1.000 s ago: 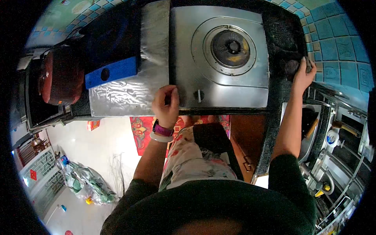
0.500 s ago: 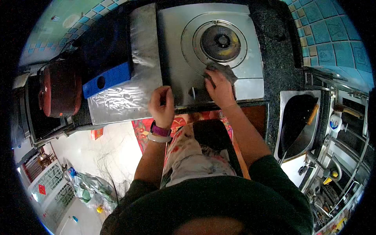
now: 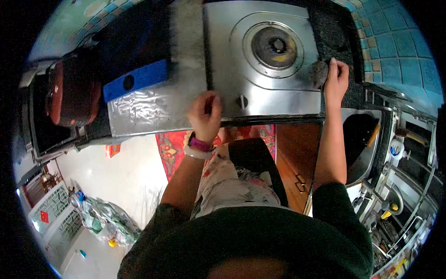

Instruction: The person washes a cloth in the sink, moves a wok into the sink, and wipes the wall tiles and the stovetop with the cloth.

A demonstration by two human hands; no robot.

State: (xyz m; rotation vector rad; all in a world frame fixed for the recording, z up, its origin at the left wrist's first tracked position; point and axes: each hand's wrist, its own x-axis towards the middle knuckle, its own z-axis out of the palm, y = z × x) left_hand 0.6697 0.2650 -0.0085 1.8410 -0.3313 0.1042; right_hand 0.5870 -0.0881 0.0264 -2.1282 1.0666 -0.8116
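At the right edge of the steel gas stove point(image 3: 223, 42), my right hand point(image 3: 335, 86) pinches a dark grey cloth point(image 3: 318, 74). The cloth lies against the stove's side where the black countertop begins. My left hand point(image 3: 206, 114) is curled into a loose fist above the front of the stove, left of its knob point(image 3: 241, 102); nothing shows in its fingers. A round burner point(image 3: 276, 45) with yellowish stains is set in the steel top, to the upper left of the cloth.
A blue panel point(image 3: 134, 82) and a dark red appliance point(image 3: 74, 95) stand to the left. On the right, a black wok point(image 3: 358, 139) with a wooden handle rests in the sink area beside a metal rack point(image 3: 418, 156). A bagged bundle point(image 3: 107, 218) lies on the floor.
My right hand has moved right with the cloth, from below the burner to the stove's right edge. The view has shifted slightly; my left hand remains curled near the stove's front.
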